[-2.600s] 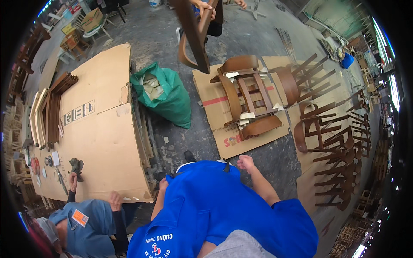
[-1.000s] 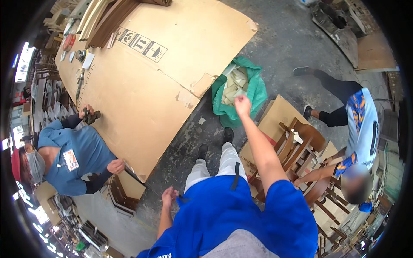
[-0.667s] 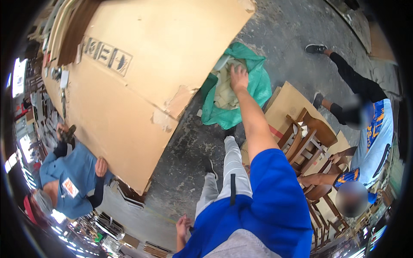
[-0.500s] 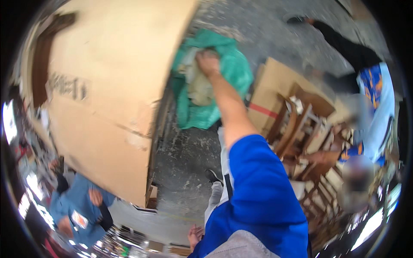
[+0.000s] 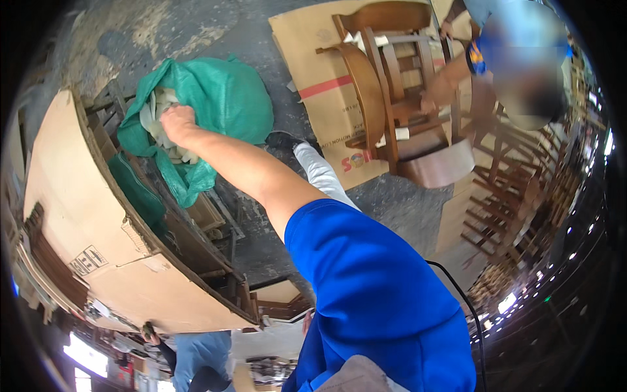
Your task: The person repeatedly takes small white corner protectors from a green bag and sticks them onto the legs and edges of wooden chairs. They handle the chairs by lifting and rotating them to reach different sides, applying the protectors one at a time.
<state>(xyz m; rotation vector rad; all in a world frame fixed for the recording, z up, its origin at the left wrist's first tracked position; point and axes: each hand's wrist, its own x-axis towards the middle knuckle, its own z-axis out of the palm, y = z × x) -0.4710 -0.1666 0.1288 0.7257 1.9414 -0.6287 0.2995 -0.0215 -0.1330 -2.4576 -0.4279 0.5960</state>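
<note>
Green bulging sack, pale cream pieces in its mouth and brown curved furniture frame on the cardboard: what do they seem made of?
Green bulging sack: probably woven plastic, from its sheen and stiff creases. Pale cream pieces: perhaps foam or cloth; matte, too small to tell. Brown curved furniture frame: seemingly wood, stained and glossy, given bright reflections.

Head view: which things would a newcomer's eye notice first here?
The bright green sack at upper left would probably come first, the person's right hand at its open mouth by pale pieces. The brown wooden frame on flat cardboard, right of the sack, would likely follow, with a co-worker's hand at it.
</note>
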